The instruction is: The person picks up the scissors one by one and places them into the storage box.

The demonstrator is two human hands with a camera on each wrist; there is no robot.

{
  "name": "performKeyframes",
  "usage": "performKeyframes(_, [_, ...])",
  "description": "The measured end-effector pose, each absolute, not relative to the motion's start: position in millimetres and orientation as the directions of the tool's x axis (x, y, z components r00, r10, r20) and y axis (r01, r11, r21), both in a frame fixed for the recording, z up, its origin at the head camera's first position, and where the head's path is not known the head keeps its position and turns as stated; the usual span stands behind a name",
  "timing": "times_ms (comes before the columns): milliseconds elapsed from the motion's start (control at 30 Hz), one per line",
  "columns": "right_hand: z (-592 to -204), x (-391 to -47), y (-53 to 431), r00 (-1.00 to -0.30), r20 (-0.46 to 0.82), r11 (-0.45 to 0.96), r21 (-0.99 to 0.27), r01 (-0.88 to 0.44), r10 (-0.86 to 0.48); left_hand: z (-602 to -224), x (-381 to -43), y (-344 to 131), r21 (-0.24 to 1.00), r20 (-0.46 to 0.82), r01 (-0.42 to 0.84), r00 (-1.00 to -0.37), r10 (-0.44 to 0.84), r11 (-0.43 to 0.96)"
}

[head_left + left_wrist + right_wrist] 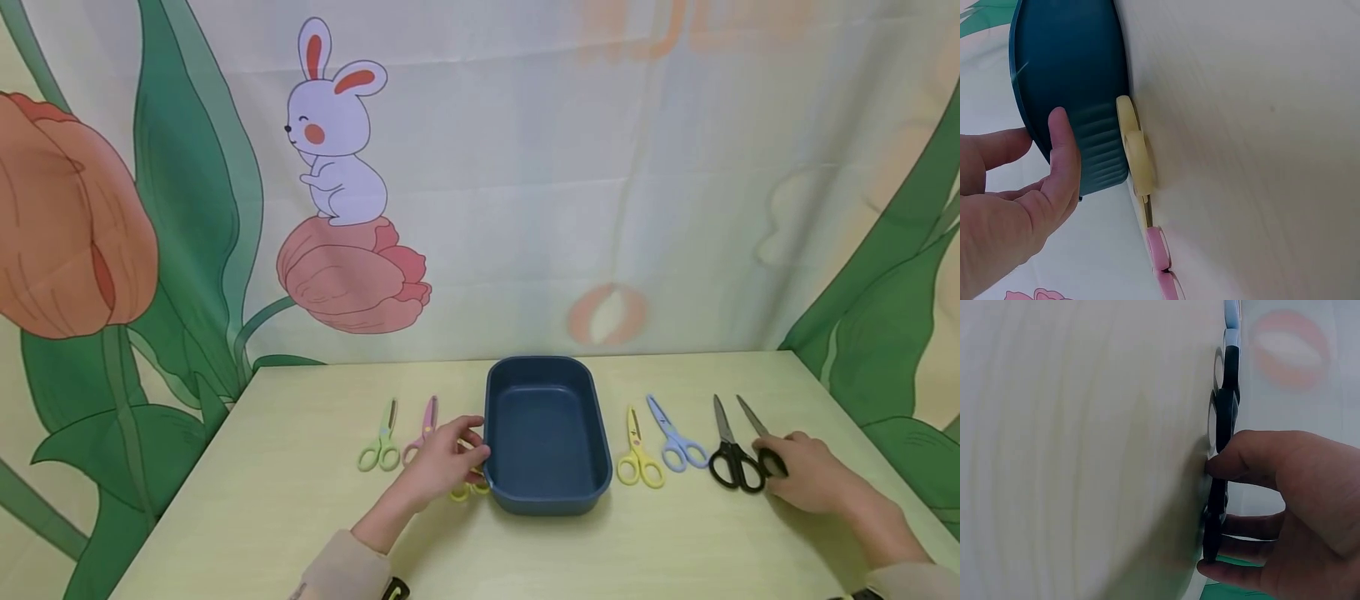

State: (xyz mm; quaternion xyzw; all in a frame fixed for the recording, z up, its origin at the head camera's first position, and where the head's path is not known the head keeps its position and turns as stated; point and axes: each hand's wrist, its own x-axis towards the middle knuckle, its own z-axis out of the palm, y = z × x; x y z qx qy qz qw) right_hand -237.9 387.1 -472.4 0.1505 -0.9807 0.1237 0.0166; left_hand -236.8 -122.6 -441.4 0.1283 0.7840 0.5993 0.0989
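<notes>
At the left side of a dark blue rectangular tray (pixel 547 504), my left hand (pixel 442 467) touches the rim with spread, slightly bent fingers. The left wrist view has its fingertips by the rim and outer wall of the tray (pixel 1079 56). Yellow scissors (pixel 1140 162) lie against the tray's base, partly hidden by that hand in the head view. To the far right, my right hand (pixel 813 475) grips the handle of black scissors (pixel 752 414) lying on the table. In the right wrist view, the thumb and fingers (pixel 1229 570) are on either side of the black handle (pixel 1215 512).
Green scissors (pixel 385 442) and pink scissors (pixel 429 421) lie left of the tray. On its right are yellow scissors (pixel 637 462), light blue scissors (pixel 677 442) and other black scissors (pixel 733 454). A printed curtain (pixel 510 208) hangs behind the pale table (pixel 600 554).
</notes>
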Motion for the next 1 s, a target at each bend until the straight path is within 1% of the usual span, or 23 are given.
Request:
performKeyframes(167, [-470, -239, 385, -0.957, 0.090, 0.928, -0.233, -0.289, -0.276, -442, -237, -121, 0.973, -0.013, 0.064, -0.944, 0.329, 0.223])
performKeyframes(500, [-456, -241, 379, -0.987, -0.006, 0.954, -0.258, -0.151, -0.158, -442, -239, -121, 0.979, -0.044, 0.030, -0.936, 0.350, 0.202])
performKeyframes(667, [-445, -239, 370, -0.993, -0.013, 0.957, -0.267, -0.114, -0.121, -443, -240, -120, 0.981, -0.042, 0.029, -0.932, 0.359, 0.191])
performKeyframes(800, [-434, -237, 359, -0.995, -0.019, 0.960, -0.263, -0.094, -0.102, -444, -242, -120, 0.984, -0.050, 0.016, -0.932, 0.358, 0.177])
performKeyframes(1000, [-423, -235, 340, -0.995, 0.003, 0.964, -0.247, -0.100, -0.103, -444, -243, -121, 0.986, -0.072, -0.014, -0.933, 0.351, 0.166])
